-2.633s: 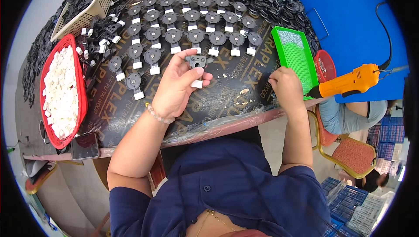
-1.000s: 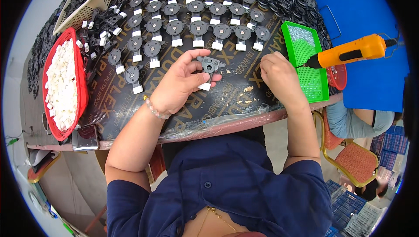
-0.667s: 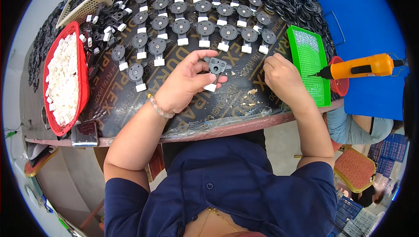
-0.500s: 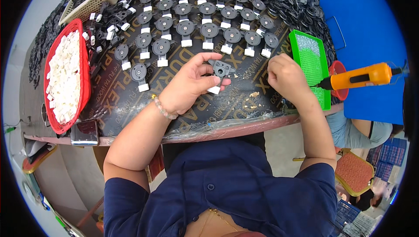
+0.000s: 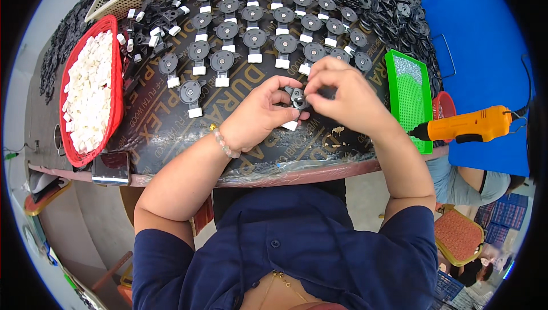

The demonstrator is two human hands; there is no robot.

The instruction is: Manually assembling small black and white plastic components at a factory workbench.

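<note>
My left hand [image 5: 261,110] grips a black plastic part [image 5: 295,96] between thumb and fingers. A white block [image 5: 290,125] sits at the part's lower end. Over the part's right side, my right hand [image 5: 348,96] is closed in a pinch, its fingertips close against the part's middle. Whatever those fingertips hold, if anything, is too small or hidden to name. Beyond my hands, several similar black round-headed parts [image 5: 254,38] with white ends lie in rows on the dark printed tabletop [image 5: 228,167].
At left stands a red basket [image 5: 118,99] of white blocks, with a beige basket [image 5: 131,3] behind. Black parts [image 5: 394,7] are heaped at the far right. A green tray [image 5: 427,113] of small silvery pieces, a red bowl [image 5: 446,104] and an orange electric screwdriver [image 5: 471,124] are at right.
My right hand has moved left from beside the green tray to the held part, its fingers now pinched over it. The left hand keeps its grip, and the view has shifted slightly.
</note>
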